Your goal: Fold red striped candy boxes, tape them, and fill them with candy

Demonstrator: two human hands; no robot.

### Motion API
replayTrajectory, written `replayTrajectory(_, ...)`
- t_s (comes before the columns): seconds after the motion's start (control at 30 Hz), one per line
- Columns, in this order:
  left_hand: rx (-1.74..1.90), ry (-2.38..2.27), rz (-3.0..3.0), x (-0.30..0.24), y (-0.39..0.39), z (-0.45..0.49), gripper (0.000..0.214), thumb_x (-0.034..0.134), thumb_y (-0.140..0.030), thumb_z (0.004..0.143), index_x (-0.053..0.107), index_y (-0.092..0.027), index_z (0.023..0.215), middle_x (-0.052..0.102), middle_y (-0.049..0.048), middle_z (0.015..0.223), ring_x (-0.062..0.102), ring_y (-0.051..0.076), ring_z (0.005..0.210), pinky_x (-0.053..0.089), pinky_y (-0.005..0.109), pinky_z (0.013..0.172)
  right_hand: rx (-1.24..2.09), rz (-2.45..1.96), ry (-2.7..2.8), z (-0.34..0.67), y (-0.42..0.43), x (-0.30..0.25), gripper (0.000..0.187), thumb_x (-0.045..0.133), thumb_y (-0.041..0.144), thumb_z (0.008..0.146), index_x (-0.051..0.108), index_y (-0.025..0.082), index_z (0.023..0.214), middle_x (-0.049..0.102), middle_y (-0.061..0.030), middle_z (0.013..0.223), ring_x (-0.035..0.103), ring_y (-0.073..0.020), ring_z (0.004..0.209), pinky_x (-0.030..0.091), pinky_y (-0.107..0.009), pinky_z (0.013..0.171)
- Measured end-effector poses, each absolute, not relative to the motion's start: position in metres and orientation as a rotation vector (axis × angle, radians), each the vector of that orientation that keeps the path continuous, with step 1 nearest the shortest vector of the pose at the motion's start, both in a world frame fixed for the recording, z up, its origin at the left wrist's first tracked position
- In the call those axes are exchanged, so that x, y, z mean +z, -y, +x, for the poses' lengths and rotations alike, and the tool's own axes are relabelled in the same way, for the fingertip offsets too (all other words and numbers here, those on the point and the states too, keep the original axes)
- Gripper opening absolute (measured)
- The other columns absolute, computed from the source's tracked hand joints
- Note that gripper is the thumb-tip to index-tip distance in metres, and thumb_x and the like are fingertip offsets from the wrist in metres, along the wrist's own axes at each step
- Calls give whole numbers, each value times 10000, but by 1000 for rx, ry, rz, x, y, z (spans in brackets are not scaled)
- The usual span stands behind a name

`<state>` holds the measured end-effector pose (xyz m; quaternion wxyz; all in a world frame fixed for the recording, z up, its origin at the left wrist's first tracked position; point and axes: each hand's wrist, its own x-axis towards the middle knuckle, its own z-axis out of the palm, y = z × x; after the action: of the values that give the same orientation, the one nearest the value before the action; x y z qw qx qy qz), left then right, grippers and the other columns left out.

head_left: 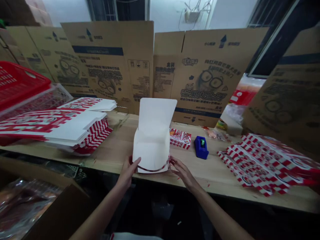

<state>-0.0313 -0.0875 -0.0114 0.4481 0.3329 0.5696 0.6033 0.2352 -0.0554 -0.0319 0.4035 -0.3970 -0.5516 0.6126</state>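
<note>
White-and-red folded card box (152, 150): light, fairly stiff, best held at lower sides, where L hand (128, 172) and R hand (182, 171) both grasp it.

From my end the feed looked soft and fairly dim, with the white wall (165, 13) brightest at the top and deep shadow under the bench (117, 153). A faint sheen lay on the plastic bag (22, 203) at lower left. The wide lens bowed the bench edge and the cardboard sheets (200, 76) toward the frame edges, and the red basket (17, 83) went slightly soft there.
</note>
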Motion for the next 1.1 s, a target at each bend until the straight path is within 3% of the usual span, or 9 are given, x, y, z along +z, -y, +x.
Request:
replayTrajectory(0.13,1525,-1339,872,-26,83,-29,551,715,-462,723,573,-160,1162,647,102,1172,585,244,1082,451,328,899,1518,-1105,1288,222,48,-22,528,568,623,827,542,295,1240,508,-77,1391,479,-281,1272,430,-474,983)
replayTrajectory(0.23,1515,-1326,861,-26,76,-26,518,683,-442,775,545,-193,1207,613,91,1254,534,240,1187,396,344,1007,1430,-1170,1371,209,40,-12,527,595,616,808,560,271,1205,562,-75,1310,518,-271,1205,428,-462,991)
replayTrajectory(0.47,1512,-1376,751,-31,63,-35,537,675,-466,780,553,-199,1229,621,80,1260,522,270,1221,402,392,1030,1253,-1241,1280,219,-2,-29,532,621,570,788,574,211,1178,566,-91,1307,523,-260,1203,445,-397,983)
replayTrajectory(0.57,1542,-1347,718,-33,59,-37,524,688,-430,777,559,-209,1234,622,65,1270,501,254,1260,387,364,1060,976,-1454,1092,248,-44,-33,443,674,446,772,582,191,1123,604,-76,1261,528,-238,1201,412,-337,1023)
replayTrajectory(0.67,1542,-1366,705,-33,57,-36,506,681,-418,787,560,-222,1238,616,59,1283,482,247,1283,365,362,1084,948,-1625,963,276,-90,-28,307,702,324,772,607,177,1024,665,-75,1136,572,-246,1142,462,-303,950)
replayTrajectory(0.77,1529,-1404,681,-34,56,-35,498,678,-426,782,566,-234,1227,611,45,1294,481,241,1282,379,347,1067,1089,-1690,903,290,-128,-22,190,694,279,804,630,144,921,695,-99,985,639,-250,991,524,-315,815)
replayTrajectory(0.87,1489,-1452,670,-34,57,-33,489,680,-455,764,589,-222,1184,615,46,1286,493,247,1262,433,320,990,1256,-1745,818,293,-154,-21,207,615,309,896,621,123,989,672,-68,960,655,-174,835,549,-324,735)
replayTrajectory(1.0,1446,-1537,726,-32,59,-30,562,698,-523,704,600,-195,1150,635,69,1238,560,283,1147,494,314,816,1419,-1790,696,293,-171,-28,243,571,329,932,601,128,1065,643,-49,984,637,-141,797,555,-309,697)
replayTrajectory(1.1,1435,-1596,747,-32,59,-28,615,700,-546,682,597,-173,1160,658,86,1174,599,285,1051,499,336,787,1477,-1742,665,289,-173,-36,225,579,317,927,605,125,1043,643,-43,953,632,-134,768,550,-298,678)
